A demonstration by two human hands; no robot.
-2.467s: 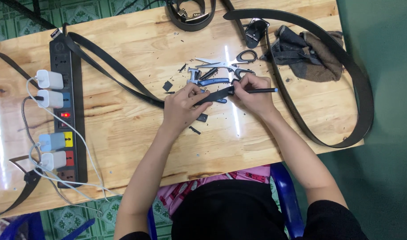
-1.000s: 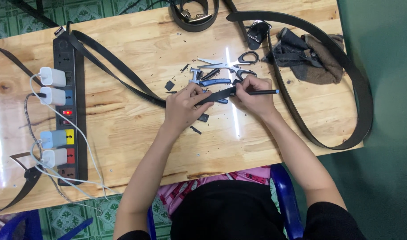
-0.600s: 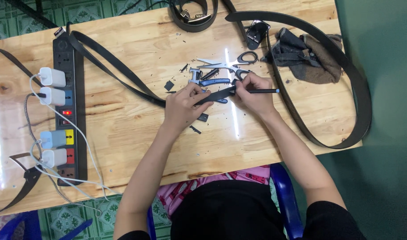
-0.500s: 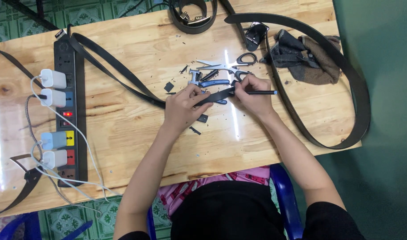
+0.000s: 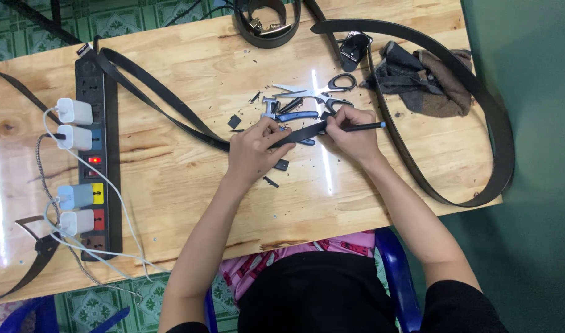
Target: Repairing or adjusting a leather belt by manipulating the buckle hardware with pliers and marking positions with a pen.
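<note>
Black belt end (image 5: 301, 132) lies pinched in the left hand's (image 5: 253, 151) grip; right hand (image 5: 351, 131) grips a pen (image 5: 364, 127).

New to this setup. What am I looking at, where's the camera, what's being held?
No machine: one camera worn on a person's head, looking down at their two bare hands over a wooden table. The left hand pins a black belt strap to the table. The right hand holds a thin pen-like tool to the strap's end. Nearby lie scissors, blue-handled pliers, small black offcuts, a crumpled cloth, another belt, and a power strip with chargers plugged in.
</note>
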